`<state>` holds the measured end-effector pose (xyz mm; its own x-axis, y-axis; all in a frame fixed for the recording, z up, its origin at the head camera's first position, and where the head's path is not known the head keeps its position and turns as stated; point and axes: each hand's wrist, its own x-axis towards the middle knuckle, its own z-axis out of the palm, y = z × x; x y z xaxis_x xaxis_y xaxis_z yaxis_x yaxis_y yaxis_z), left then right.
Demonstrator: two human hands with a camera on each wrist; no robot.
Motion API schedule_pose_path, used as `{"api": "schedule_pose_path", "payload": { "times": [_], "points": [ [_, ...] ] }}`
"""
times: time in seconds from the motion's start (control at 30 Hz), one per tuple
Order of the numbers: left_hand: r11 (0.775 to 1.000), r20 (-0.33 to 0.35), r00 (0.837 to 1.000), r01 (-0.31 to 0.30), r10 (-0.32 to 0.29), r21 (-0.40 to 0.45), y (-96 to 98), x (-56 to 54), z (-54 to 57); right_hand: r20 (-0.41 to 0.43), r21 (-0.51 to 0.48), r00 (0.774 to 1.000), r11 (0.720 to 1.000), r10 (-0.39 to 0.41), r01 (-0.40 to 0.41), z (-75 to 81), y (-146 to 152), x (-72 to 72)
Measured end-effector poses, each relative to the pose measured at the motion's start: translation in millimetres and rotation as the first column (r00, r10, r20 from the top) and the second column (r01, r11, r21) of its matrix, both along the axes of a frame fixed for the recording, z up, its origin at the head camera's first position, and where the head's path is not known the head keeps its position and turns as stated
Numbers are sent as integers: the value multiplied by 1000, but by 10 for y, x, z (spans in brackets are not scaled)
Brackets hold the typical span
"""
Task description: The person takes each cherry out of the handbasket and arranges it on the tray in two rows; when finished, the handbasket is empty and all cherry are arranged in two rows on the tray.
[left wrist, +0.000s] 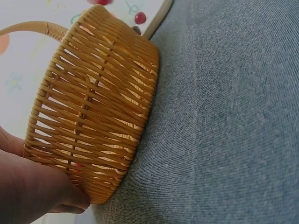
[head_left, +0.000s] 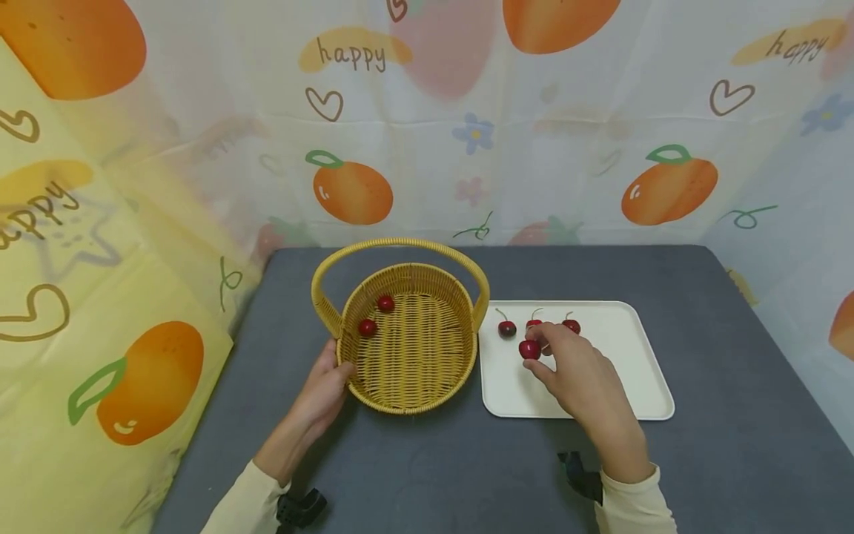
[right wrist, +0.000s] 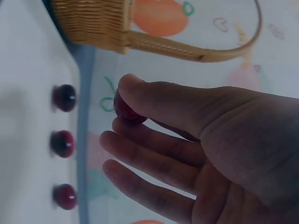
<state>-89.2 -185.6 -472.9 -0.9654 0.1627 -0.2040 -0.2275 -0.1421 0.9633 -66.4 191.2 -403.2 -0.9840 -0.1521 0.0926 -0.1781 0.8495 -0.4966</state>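
Observation:
My left hand [head_left: 319, 394] grips the left side of a round wicker basket [head_left: 410, 406], thumb over the rim; the woven wall [left wrist: 93, 102] fills much of the left wrist view. Inside the basket lie two dark red cherries, one cherry [head_left: 385, 303] behind the other cherry [head_left: 368, 328]. Over the white tray, my right hand [head_left: 587, 374] pinches a cherry [right wrist: 127, 108] between thumb and fingertips, its other fingers spread apart. Behind that hand, a row of cherries with stems lies on the tray, the leftmost cherry [head_left: 507, 328] in full view and the others partly covered by the fingers.
The white rectangular tray [head_left: 640, 393] lies right beside the basket on a grey cloth-covered table [head_left: 427, 482]. An arched handle [head_left: 400, 242] rises over the back of the basket. A fruit-print curtain [head_left: 427, 148] hangs behind the table and along its sides.

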Motion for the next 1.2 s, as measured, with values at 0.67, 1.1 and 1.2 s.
{"api": "schedule_pose_path", "payload": {
  "times": [0.67,1.1,1.2],
  "points": [
    [1000,4,1000,10,-9,-5,-6,25,6,119,21,993,1000,14,-16,-487,-136,-113],
    [1000,4,1000,3,-3,2,3,10,-10,157,77,988,997,4,-16,-555,-194,-202],
    [1000,9,1000,1,-1,2,-2,7,-7,146,84,989,996,11,-24,-561,-203,-215]
  ]
}}
